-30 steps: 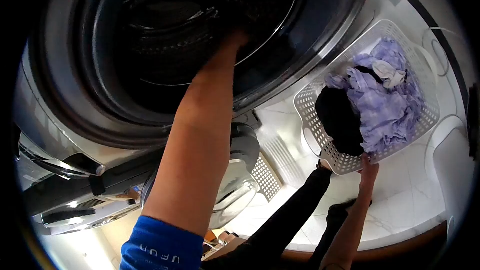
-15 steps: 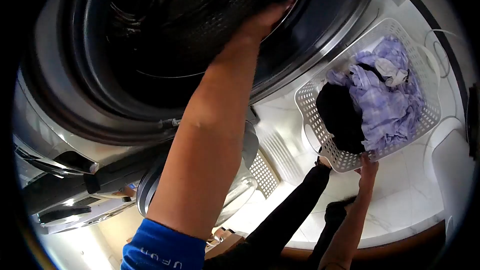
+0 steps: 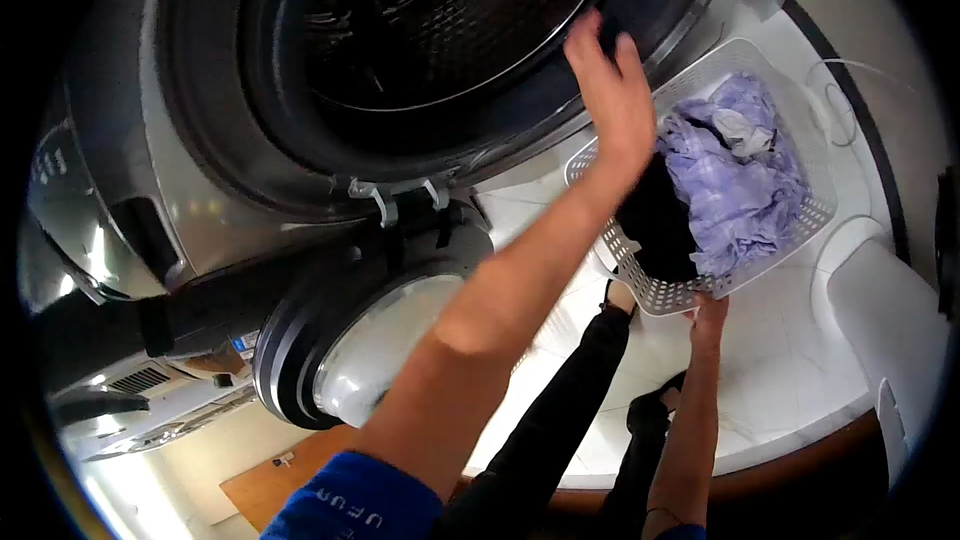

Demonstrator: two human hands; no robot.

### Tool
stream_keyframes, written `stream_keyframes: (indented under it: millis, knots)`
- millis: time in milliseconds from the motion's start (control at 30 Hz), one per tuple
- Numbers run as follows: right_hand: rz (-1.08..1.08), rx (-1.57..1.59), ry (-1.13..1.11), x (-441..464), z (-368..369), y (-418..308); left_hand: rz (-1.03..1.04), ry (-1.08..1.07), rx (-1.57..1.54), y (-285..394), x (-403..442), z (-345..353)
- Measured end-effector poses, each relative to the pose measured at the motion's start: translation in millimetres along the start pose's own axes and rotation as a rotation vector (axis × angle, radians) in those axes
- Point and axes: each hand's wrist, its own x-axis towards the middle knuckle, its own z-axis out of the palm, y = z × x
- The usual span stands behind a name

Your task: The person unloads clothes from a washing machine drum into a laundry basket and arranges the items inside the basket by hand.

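Note:
My left hand [image 3: 615, 100] is raised at the rim of the washing machine's opening, fingers apart and nothing in them. Behind it, the dark metal drum [image 3: 470, 55] shows no laundry in its visible part. My right hand [image 3: 709, 318] grips the near edge of a white plastic laundry basket [image 3: 660, 297]. Inside the basket lie a crumpled light purple checked garment [image 3: 740, 195], a black cloth [image 3: 655, 225] and a small whitish piece [image 3: 748, 130]. My left hand and wrist partly cover the basket's left corner.
The round machine door [image 3: 370, 340] hangs open on its hinge [image 3: 400, 198], below the opening. A white rounded fixture [image 3: 885, 310] stands right of the basket. A white cable [image 3: 840, 105] runs behind it. My legs [image 3: 560, 390] are over the pale tiled floor [image 3: 770, 390].
My left hand has come out of the drum toward the basket side, with nothing in it. The view has shifted, showing more of the door. My right hand keeps its hold on the basket.

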Motion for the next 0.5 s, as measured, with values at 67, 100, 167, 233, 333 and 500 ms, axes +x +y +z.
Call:
stream_keyframes:
  millis: [67,100,167,233,333,500]
  knots:
    - [-0.009,-0.026,0.042,-4.1,5.1,-3.6,0.003,-0.117,0.018,24.2,-54.4,-24.4]
    - [-0.015,-0.041,0.065,-5.2,1.9,-3.1,-0.066,-0.181,-0.014,39.6,-82.4,-40.4]
    - [-0.032,-0.065,-0.015,4.3,-15.2,10.6,-0.158,-0.273,-0.023,58.4,-138.4,-71.8]
    - [-0.043,-0.074,-0.120,9.5,-34.3,13.9,-0.256,-0.372,-0.011,74.2,-189.6,-113.0]
    - [-0.025,-0.151,0.002,-7.3,-22.9,-7.4,-0.248,-0.506,0.122,100.9,-229.0,-184.7]
    - [-0.010,-0.120,-0.179,-4.3,-47.1,-2.6,0.143,-0.397,0.781,128.6,-216.2,-324.1]
